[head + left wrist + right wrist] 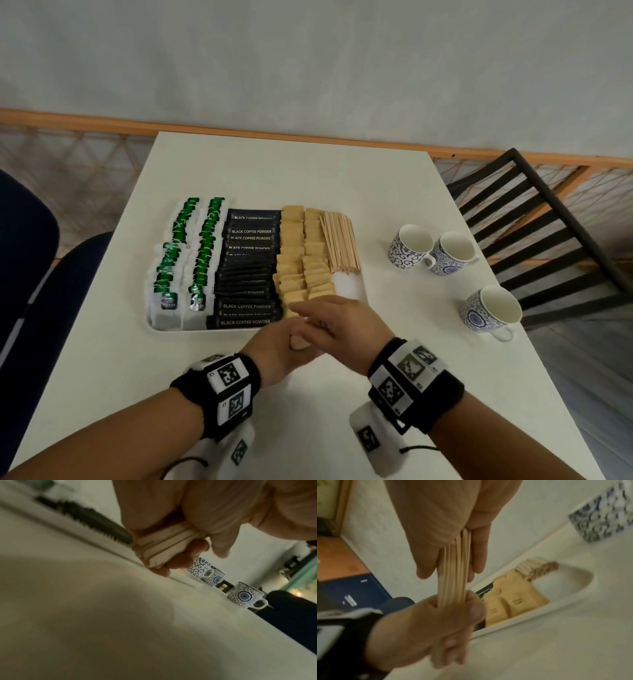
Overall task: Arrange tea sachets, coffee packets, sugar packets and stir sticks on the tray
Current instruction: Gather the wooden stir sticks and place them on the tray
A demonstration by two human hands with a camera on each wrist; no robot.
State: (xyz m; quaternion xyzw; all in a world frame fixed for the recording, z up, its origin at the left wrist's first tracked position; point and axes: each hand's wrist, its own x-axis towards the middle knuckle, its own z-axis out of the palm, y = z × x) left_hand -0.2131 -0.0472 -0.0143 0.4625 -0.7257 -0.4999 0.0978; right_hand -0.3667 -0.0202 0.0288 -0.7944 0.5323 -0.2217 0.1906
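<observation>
A white tray [346,285] holds rows of green tea sachets [185,253], black coffee packets [250,267], tan sugar packets [301,260] and a pile of wooden stir sticks [339,240]. Just in front of the tray's front right part, both hands hold one more bundle of stir sticks [452,591]. My left hand [274,353] grips the bundle's lower end [163,546] in a fist. My right hand [335,322] pinches the upper part between thumb and fingers [450,573]. The tray's right front corner [565,588] is bare.
Three blue-patterned cups [409,246] [452,253] [489,308] stand on the white table right of the tray. A black slatted chair [548,222] leans at the right edge, and a dark blue seat [34,274] is at the left.
</observation>
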